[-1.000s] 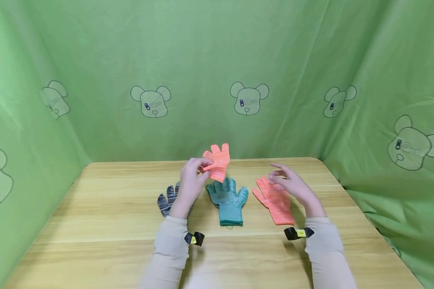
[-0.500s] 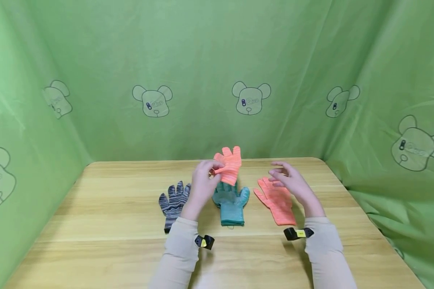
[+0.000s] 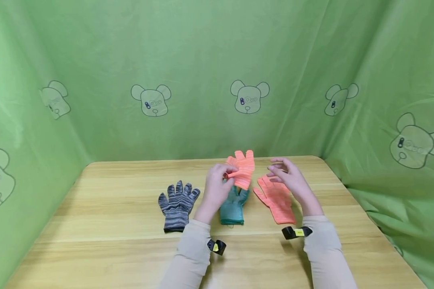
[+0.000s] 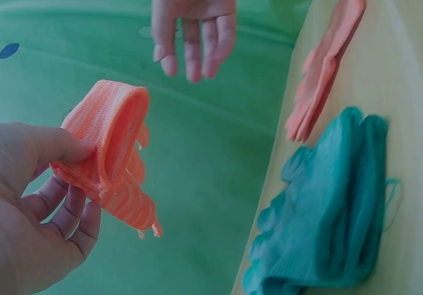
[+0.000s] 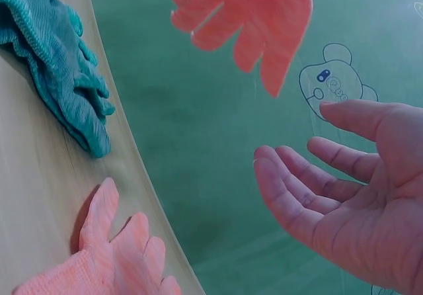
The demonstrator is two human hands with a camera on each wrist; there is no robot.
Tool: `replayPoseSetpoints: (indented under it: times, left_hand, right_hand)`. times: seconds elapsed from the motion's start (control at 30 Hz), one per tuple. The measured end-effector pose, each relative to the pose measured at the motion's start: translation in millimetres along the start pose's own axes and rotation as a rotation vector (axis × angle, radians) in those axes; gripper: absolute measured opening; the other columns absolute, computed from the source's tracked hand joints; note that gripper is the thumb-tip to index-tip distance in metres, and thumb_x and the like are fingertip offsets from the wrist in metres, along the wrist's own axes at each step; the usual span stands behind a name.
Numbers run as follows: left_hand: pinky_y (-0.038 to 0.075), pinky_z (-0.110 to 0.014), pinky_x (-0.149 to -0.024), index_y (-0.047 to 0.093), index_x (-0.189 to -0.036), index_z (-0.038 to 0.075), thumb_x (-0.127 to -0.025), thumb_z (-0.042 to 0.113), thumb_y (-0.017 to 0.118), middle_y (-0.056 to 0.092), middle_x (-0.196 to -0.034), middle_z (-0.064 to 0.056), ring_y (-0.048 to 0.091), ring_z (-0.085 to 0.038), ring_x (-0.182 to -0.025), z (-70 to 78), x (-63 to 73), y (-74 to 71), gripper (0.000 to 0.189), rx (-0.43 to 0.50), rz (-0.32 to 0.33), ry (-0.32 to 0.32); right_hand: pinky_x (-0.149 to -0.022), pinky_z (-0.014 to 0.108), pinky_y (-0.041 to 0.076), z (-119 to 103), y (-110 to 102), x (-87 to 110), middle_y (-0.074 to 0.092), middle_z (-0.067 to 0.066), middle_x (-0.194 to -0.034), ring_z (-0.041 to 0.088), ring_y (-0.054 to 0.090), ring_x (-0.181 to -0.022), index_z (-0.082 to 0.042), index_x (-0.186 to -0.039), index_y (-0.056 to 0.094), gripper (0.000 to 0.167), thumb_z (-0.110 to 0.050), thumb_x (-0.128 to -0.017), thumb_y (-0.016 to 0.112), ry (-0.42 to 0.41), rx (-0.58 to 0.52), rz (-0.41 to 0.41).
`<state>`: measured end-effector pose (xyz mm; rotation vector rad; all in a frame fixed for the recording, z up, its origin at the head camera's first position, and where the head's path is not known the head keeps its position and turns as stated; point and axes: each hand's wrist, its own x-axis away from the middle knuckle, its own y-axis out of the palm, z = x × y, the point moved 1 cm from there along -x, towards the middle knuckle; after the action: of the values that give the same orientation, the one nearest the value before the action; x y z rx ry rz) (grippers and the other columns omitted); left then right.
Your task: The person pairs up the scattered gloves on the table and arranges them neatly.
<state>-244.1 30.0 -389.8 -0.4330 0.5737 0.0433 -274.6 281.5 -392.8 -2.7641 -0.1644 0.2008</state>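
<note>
My left hand (image 3: 218, 184) pinches an orange knit glove (image 3: 244, 169) by its side, thumb against fingers, and holds it up over the table. In the left wrist view the cuff of this orange glove (image 4: 109, 133) gapes toward the camera. My right hand (image 3: 289, 176) hovers with loosely bent fingers and holds nothing. Beneath it a second orange glove (image 3: 280, 202) lies flat on the table. Teal gloves (image 3: 232, 208) lie stacked under the held glove, partly hidden by it and by my left hand.
A grey-and-black striped glove (image 3: 177, 208) lies on the wooden table (image 3: 105, 212), left of the teal ones. Green cloth (image 3: 202, 52) printed with bear heads hangs behind the table and along both sides.
My left hand has carried the orange glove to the right, closer to my right hand, uncovering the striped glove and covering more of the teal ones. My right hand has barely moved.
</note>
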Motion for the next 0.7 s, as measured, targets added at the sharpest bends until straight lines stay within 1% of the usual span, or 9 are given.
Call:
replayPoseSetpoints:
  times: [0.1, 0.17, 0.33, 0.4, 0.47, 0.57, 0.7]
  left_hand:
    - [0.043, -0.022, -0.076, 0.072, -0.102, 0.008, -0.081, -0.003, 0.067, 0.066, -0.097, -0.009, 0.055, -0.02, -0.086, 0.5, 1.3, 6.8, 0.024, 0.001, -0.019, -0.014]
    - [0.044, -0.021, -0.076, 0.073, -0.102, 0.008, -0.081, -0.003, 0.067, 0.066, -0.098, -0.008, 0.055, -0.019, -0.086, 0.6, 2.5, 10.9, 0.024, 0.007, -0.023, -0.017]
    - [0.045, -0.02, -0.074, 0.073, -0.101, 0.009, -0.082, -0.003, 0.066, 0.065, -0.098, -0.009, 0.055, -0.018, -0.086, 1.3, 5.0, 19.6, 0.023, 0.018, -0.027, -0.015]
    - [0.045, -0.02, -0.073, 0.073, -0.101, 0.009, -0.083, -0.003, 0.066, 0.065, -0.098, -0.008, 0.055, -0.018, -0.086, 2.3, 5.7, 22.2, 0.022, 0.017, -0.029, -0.018]
    - [0.045, -0.02, -0.074, 0.073, -0.1, 0.009, -0.083, -0.002, 0.065, 0.065, -0.098, -0.008, 0.055, -0.018, -0.086, 3.1, 6.3, 24.8, 0.022, 0.018, -0.032, -0.021]
    - [0.044, -0.02, -0.074, 0.073, -0.1, 0.01, -0.083, -0.003, 0.065, 0.066, -0.095, -0.008, 0.055, -0.018, -0.086, 3.9, 7.0, 28.5, 0.022, 0.016, -0.032, -0.02]
    - [0.043, -0.019, -0.074, 0.074, -0.099, 0.01, -0.081, -0.002, 0.066, 0.066, -0.093, -0.007, 0.054, -0.016, -0.084, 4.5, 7.2, 33.2, 0.023, 0.01, -0.029, -0.014]
  right_hand:
    - [-0.084, 0.028, 0.059, -1, 2, -0.3, 0.057, 0.013, -0.119, 0.004, 0.065, -0.092, -0.001, -0.14, 0.038, 0.052, -0.03, -0.1, 0.055, -0.009, -0.011, 0.014]
    - [-0.083, 0.026, 0.059, -2, 2, 0.0, 0.059, 0.013, -0.119, 0.004, 0.066, -0.092, -0.001, -0.139, 0.039, 0.052, -0.03, -0.1, 0.055, -0.017, -0.019, 0.018]
    - [-0.082, 0.022, 0.058, -4, 3, 2.2, 0.056, 0.027, -0.125, 0.006, 0.067, -0.094, 0.0, -0.139, 0.039, 0.051, -0.031, -0.101, 0.052, -0.033, -0.033, 0.004]
    - [-0.083, 0.022, 0.057, -5, 3, 3.1, 0.055, 0.029, -0.127, 0.006, 0.066, -0.094, -0.001, -0.14, 0.039, 0.052, -0.032, -0.101, 0.051, -0.035, -0.031, -0.003]
    - [-0.083, 0.022, 0.057, -6, 3, 3.6, 0.055, 0.028, -0.126, 0.006, 0.066, -0.095, -0.001, -0.141, 0.038, 0.052, -0.032, -0.101, 0.051, -0.036, -0.027, -0.007]
    - [-0.084, 0.022, 0.057, -7, 3, 3.9, 0.059, 0.021, -0.121, 0.007, 0.066, -0.096, -0.001, -0.141, 0.039, 0.052, -0.032, -0.101, 0.051, -0.041, -0.029, -0.011]
    - [-0.083, 0.022, 0.058, -7, 2, 3.8, 0.063, 0.003, -0.11, 0.007, 0.065, -0.094, 0.0, -0.14, 0.041, 0.052, -0.03, -0.1, 0.053, -0.049, -0.036, -0.013]
